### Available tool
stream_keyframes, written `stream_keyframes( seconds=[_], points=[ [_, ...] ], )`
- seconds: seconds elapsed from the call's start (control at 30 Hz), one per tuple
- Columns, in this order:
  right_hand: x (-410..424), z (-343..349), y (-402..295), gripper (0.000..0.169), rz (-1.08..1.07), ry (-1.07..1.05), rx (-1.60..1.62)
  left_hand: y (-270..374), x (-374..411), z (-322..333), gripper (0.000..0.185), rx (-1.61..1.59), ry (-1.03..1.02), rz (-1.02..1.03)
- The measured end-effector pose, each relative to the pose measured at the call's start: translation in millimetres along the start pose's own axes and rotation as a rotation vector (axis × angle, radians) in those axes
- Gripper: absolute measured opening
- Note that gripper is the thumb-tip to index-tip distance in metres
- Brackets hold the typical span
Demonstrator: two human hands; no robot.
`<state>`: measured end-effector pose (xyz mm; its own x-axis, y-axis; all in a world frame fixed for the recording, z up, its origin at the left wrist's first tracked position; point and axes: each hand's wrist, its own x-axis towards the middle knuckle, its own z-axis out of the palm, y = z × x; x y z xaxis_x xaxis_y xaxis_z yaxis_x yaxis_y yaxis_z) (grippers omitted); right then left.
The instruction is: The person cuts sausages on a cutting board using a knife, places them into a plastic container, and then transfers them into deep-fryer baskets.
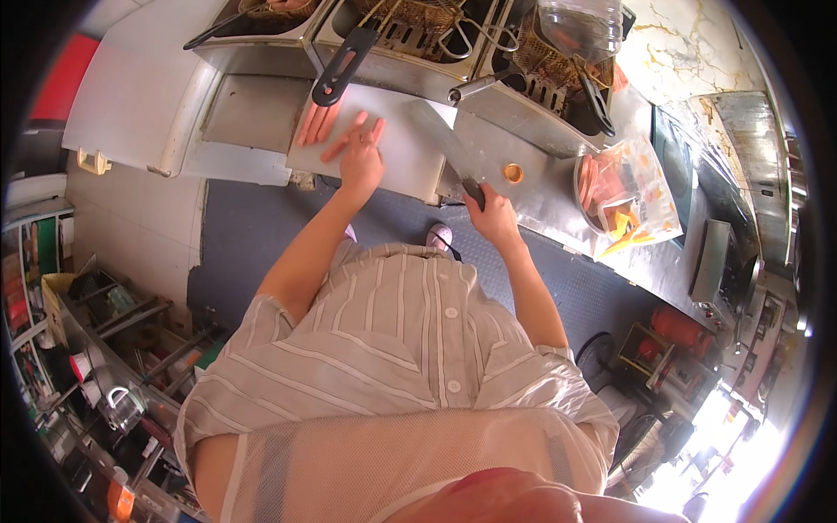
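Observation:
On a white cutting board (409,157) lie several pink sausages (318,124), a row of them side by side at the board's left edge. My left hand (361,160) is over two more sausages (337,145) and touches them; its fingertips are partly hidden, and whether it grips them cannot be told. My right hand (492,212) is closed round the dark handle of a large kitchen knife (451,145). The broad blade points up and to the left, its tip over the board's right part, apart from the sausages.
Metal deep fryers (399,55) with wire baskets stand behind the board, and a black basket handle (345,65) juts over the sausages. Right of the board are a small orange-rimmed cap (512,173) and a bowl (578,189) of pink slices with a plastic bag (644,189).

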<state>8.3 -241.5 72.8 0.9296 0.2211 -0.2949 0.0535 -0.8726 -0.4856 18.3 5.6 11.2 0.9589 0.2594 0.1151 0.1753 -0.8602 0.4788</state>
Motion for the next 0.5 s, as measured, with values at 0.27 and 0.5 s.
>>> stream_keyframes(
  seconds=[0.27, 0.5],
  points=[
    [-5, 0, -1, 0.025, -0.06, -0.067, 0.461, 9, -10, 8, 0.026, 0.034, 0.106, 0.186],
    [-1, 1, -5, 0.028, -0.155, 0.071, 0.261, 3, -24, -3, 0.014, 0.04, 0.178, 0.217]
  ],
)
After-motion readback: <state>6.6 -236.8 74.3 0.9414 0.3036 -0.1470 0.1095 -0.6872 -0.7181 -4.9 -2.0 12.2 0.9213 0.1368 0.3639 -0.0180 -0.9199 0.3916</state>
